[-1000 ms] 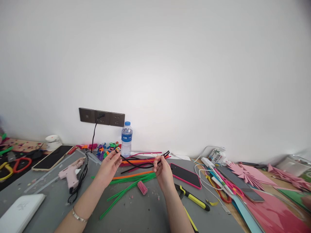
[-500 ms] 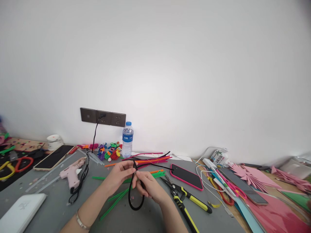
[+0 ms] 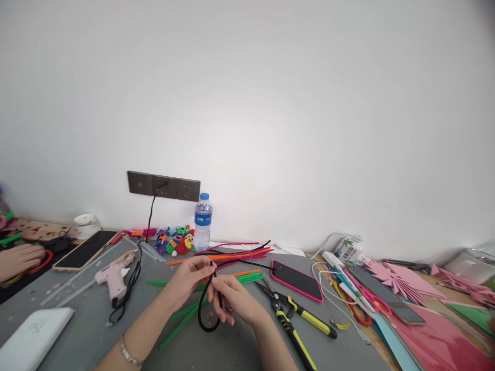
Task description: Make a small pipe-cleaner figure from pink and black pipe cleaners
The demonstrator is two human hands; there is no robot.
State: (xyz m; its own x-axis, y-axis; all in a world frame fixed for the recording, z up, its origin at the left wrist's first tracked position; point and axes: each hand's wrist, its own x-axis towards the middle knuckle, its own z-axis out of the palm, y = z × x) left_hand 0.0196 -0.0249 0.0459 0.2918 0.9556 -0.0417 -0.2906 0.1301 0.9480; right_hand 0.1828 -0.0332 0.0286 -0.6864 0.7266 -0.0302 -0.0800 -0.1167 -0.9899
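Observation:
A black pipe cleaner (image 3: 200,315) hangs in a loop below my fingers, with one end stretching right over the pink-cased phone (image 3: 297,281). My left hand (image 3: 193,278) pinches it near the top of the loop. Just right of it, my right hand (image 3: 234,298) is closed on the same stem between thumb and index finger, the other fingers curled. Green pipe cleaners (image 3: 181,327) lie under my hands. Behind them is a bundle of orange and pink pipe cleaners (image 3: 247,254). Yellow-and-black pliers (image 3: 292,317) lie to the right of my right hand.
At the left lie a pink glue gun (image 3: 114,281), a white power bank (image 3: 36,337) and a phone (image 3: 85,251). A water bottle (image 3: 203,221) stands near small colourful figures (image 3: 176,242). Another person's hand (image 3: 21,260) is over red-handled scissors. Pink paper (image 3: 444,340) lies right.
The loop of the black pipe cleaner has swung left and become smaller, and my right hand has shifted slightly left. Another person's hand has come in at the left edge.

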